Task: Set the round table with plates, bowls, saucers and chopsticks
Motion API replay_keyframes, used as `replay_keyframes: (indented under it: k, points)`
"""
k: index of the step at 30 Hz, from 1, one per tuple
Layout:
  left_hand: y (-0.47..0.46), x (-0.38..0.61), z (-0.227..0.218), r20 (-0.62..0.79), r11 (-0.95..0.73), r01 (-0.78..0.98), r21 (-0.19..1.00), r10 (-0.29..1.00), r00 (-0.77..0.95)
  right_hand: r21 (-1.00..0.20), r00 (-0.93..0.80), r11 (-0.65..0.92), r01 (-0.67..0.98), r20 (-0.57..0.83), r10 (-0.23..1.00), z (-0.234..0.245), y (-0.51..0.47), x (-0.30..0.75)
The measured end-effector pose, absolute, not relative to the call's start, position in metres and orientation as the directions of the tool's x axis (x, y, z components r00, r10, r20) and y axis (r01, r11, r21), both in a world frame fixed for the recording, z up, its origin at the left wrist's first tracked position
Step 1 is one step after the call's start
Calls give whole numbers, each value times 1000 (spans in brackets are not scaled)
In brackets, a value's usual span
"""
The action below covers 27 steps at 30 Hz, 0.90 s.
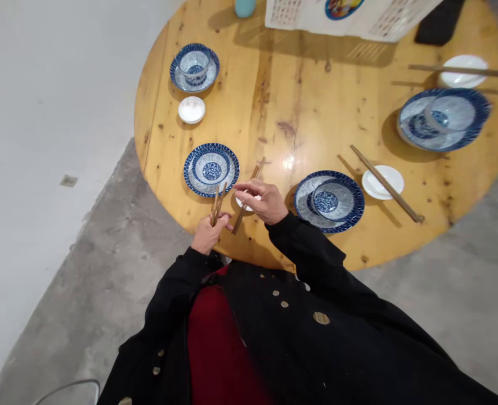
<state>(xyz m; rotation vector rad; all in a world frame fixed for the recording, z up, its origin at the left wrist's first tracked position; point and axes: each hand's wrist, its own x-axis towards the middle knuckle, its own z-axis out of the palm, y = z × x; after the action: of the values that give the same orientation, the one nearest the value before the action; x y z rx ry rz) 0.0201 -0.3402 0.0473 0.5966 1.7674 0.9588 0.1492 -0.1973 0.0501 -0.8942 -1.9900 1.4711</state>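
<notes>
Head view. The person's left hand [207, 235] sits at the near edge of the round knotty pine table [299, 101], its fingers pressed together, pinching a pair of slender brown wooden chopsticks [217, 205]. These stand steeply tilted, upper ends toward the far edge. The right hand [262, 201] lies just beside it, fingers spread and loosely curved, pinching nothing visible. A further slender brown wooden chopstick [242, 212] runs diagonally beneath that hand, its long axis from near edge toward far edge; whether single or paired, and whether touched, cannot be told. The right hand is the nearer to it. The stick appears straight and unmarked. A small white porcelain dish [241, 201] lies partly hidden below the right hand, beside a blue-and-white patterned ceramic plate [211, 169] toward the table's left edge.
</notes>
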Motion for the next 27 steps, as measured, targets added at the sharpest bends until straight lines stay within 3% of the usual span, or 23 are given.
replay_keyframes:
  k: [7, 11, 14, 18, 23, 27]
  points:
    - [-347, 0, 45, -462, 467, -27, 884, 862, -209, -983, -707, 168, 78, 64, 704, 64, -240, 101]
    - [-355, -35, 41, -394, 403, 37, 914, 907, -147, -978, -707, 186, 92, 68, 704, 75, -256, 73]
    - [-365, -83, 48, -226, 270, 173, 947, 945, -236, -962, -619, 235, 138, 102, 779, 92, -259, 49]
    - [-391, -170, 57, -12, 143, 295, 945, 915, -402, -942, -360, 269, 200, 185, 915, 113, -247, 12]
    - [-434, -250, 40, -36, 165, 171, 971, 813, -582, -865, -208, 394, 311, 343, 916, 98, -234, -47]
    - [-460, -274, 23, -96, 191, 91, 977, 785, -611, -742, -186, 511, 435, 481, 857, 78, -241, -84]
